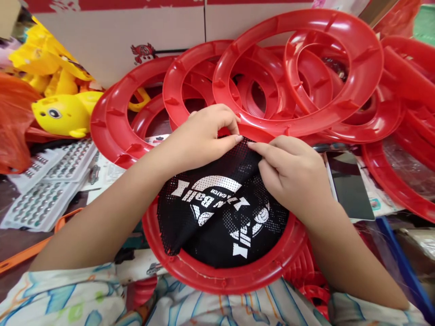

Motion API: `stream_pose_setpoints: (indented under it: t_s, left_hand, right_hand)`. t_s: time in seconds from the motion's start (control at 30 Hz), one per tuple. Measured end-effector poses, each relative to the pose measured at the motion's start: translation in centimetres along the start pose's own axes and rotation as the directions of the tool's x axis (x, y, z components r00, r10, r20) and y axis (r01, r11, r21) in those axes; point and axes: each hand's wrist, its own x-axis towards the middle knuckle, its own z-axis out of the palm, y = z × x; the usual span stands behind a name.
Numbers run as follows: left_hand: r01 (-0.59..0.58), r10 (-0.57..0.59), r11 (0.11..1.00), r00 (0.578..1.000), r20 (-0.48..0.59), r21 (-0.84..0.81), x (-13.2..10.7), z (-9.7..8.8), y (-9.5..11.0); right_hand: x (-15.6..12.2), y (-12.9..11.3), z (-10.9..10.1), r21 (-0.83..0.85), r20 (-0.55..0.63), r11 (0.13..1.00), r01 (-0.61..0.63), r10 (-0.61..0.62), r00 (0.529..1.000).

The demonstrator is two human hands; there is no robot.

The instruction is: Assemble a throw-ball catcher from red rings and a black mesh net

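Observation:
A red plastic ring [224, 276] lies in front of me, partly covered by a black mesh fabric [220, 213] printed with white letters. My left hand [200, 136] pinches the fabric's far edge against the ring's far rim. My right hand [288, 176] presses the same edge with its fingertips, right beside the left. Part of the mesh is folded over on the left side.
Several red rings [299, 72] are piled behind, leaning on white cartons [112, 40]. Yellow plastic toys [64, 113] and trays of button cells [44, 190] lie at left. A dark phone [350, 185] rests at right, near a blue bar [401, 258].

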Motion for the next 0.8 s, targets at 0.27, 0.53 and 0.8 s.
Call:
stream_pose_setpoints:
  t_s: [0.27, 0.53, 0.8]
  left_hand:
    - [0.051, -0.051, 0.999, 0.999, 0.002, 0.016, 0.0, 0.2, 0.3]
    - [0.062, -0.062, 0.998, 0.998, -0.01, 0.009, 0.0, 0.6, 0.4]
    - [0.172, -0.172, 0.984, 0.985, -0.012, 0.042, 0.0, 0.6, 1.3]
  right_hand:
    - [-0.2, 0.2, 0.5, -0.067, 0.038, 0.998, -0.017, 0.019, 0.999]
    - [-0.2, 0.2, 0.5, -0.066, 0.053, 0.997, -0.035, 0.039, 0.998]
    - [-0.3, -0.1, -0.2, 0.027, 0.041, 0.991, -0.129, 0.128, 0.991]
